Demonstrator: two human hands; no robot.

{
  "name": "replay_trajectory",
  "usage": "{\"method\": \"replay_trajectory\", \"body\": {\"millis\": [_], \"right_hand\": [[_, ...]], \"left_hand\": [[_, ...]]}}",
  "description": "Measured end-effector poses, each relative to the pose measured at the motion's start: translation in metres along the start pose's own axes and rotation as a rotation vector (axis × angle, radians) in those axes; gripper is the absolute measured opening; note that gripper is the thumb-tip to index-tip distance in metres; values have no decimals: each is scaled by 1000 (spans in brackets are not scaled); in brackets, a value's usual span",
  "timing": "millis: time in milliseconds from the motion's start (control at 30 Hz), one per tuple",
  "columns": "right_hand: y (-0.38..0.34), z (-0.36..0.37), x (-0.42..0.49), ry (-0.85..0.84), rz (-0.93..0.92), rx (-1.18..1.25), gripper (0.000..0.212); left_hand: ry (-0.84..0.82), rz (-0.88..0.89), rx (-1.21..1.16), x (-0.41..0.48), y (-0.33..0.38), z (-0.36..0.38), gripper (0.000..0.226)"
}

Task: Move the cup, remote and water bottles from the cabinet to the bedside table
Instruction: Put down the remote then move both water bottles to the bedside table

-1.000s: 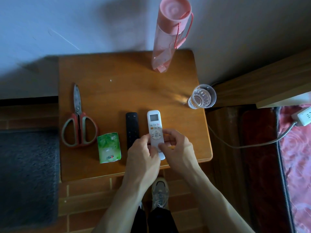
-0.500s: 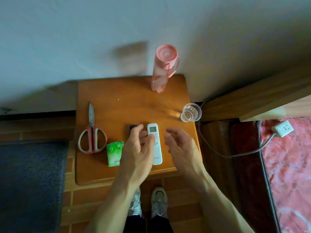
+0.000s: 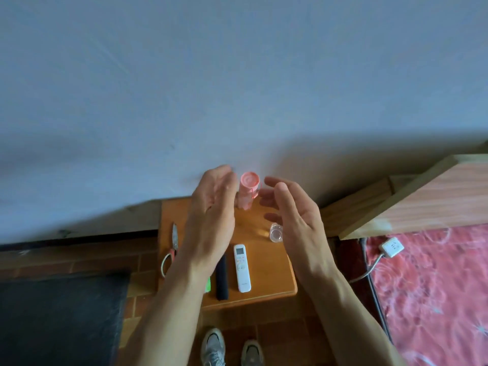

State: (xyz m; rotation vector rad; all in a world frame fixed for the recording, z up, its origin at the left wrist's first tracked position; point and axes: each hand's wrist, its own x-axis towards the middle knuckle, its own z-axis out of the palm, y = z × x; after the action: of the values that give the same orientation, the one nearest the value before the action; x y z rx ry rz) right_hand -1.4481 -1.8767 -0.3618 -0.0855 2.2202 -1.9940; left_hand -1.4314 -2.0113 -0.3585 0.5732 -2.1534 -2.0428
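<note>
On the small wooden bedside table a white remote lies flat beside a black remote. A pink water bottle stands upright at the table's back edge by the wall. A clear glass cup sits at the right side, partly behind my right hand. My left hand and my right hand hover above the table, palms facing each other, fingers relaxed, holding nothing.
Red-handled scissors lie on the table's left side, and a green packet peeks out under my left forearm. A wooden bed frame, a red patterned bedcover and a white power strip with cable are at right. A dark mat lies left.
Both hands have let go of the white remote and lifted up off the table, spreading apart. The camera has tilted up, showing more wall.
</note>
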Motion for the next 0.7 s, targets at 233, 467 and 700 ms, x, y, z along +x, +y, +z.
{"method": "replay_trajectory", "body": {"millis": [233, 467, 700], "right_hand": [[-101, 1, -21, 19, -104, 35, 51], [-185, 5, -49, 63, -212, 27, 56], [-224, 5, -72, 23, -295, 123, 69]], "left_hand": [[45, 128, -47, -29, 84, -25, 53], [64, 189, -248, -64, 156, -51, 49], [47, 345, -219, -92, 197, -80, 43]]}}
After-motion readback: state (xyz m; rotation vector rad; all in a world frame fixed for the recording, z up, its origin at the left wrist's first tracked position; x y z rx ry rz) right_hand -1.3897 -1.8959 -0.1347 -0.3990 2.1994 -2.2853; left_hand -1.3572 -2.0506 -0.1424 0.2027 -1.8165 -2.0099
